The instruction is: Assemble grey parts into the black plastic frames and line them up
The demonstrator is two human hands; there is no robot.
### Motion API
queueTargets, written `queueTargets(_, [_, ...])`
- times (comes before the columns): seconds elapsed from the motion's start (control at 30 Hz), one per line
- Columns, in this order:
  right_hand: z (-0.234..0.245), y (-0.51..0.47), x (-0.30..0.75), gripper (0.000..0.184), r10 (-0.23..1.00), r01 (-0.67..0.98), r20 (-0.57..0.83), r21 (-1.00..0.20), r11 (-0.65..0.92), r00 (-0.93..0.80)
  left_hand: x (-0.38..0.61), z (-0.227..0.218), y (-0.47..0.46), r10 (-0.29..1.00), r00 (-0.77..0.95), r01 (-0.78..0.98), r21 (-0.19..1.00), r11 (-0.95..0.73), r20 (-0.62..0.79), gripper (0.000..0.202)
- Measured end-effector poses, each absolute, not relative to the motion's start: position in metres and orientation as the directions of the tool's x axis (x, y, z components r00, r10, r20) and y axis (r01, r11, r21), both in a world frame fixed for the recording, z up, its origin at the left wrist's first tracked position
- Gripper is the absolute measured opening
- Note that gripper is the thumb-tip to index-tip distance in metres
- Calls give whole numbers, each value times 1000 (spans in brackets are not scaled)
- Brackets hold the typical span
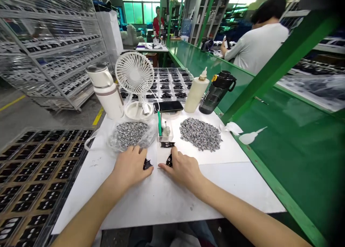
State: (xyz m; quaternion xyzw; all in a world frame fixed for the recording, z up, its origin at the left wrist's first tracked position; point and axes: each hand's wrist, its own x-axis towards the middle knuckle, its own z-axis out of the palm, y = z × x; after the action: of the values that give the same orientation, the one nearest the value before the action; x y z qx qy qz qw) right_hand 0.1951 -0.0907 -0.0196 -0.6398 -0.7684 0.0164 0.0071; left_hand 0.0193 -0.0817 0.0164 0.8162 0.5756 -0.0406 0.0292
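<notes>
My left hand (131, 166) rests on the white tabletop (172, 200) with its fingers curled round a small black part (147, 164). My right hand (183, 168) lies close beside it, pinching another small black part (169, 160) between thumb and forefinger. A third black part (167, 144) lies on a white sheet just beyond the hands. Behind my left hand is a clear bag of small grey pieces (131, 133). A loose heap of the same grey pieces (201, 133) lies behind my right hand.
A small glue pot with a green stick (163, 130), a desk fan (134, 76), a white flask (106, 90), a phone (168, 106), a squeeze bottle (196, 92) and a dark bottle (217, 92) stand behind. Trays of black parts (35, 168) sit left. A person in white (257, 42) works at the green bench (296, 150).
</notes>
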Motion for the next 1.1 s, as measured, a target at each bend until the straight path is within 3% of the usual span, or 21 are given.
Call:
queueTargets(0.17, [-18, -89, 207, 27, 963, 962, -47, -70, 263, -266, 12, 8, -84, 896, 425, 904, 9, -428, -124, 30])
queueTargets(0.37, [-14, -67, 228, 24, 882, 866, 16, -184, 466, -471, 14, 5, -79, 873, 483, 875, 71, -479, -71, 24])
queueTargets(0.6, [-20, -52, 231, 15, 883, 847, 138, -248, 470, -449, 15, 0, -79, 845, 535, 831, 171, -529, 14, 16])
queueTargets(0.83, [-27, -51, 230, 22, 882, 813, 179, -342, 471, -436, 17, -2, -77, 858, 514, 827, 268, -495, 0, 16])
queueTargets(0.93, [-22, -39, 245, 22, 893, 836, 261, -331, 439, -366, 18, 1, -76, 886, 464, 825, 366, -431, -3, 17])
queueTargets(1.1, [-25, -18, 276, 23, 888, 930, 365, -126, 347, -281, 25, 8, -78, 960, 274, 704, 693, -158, -60, 24])
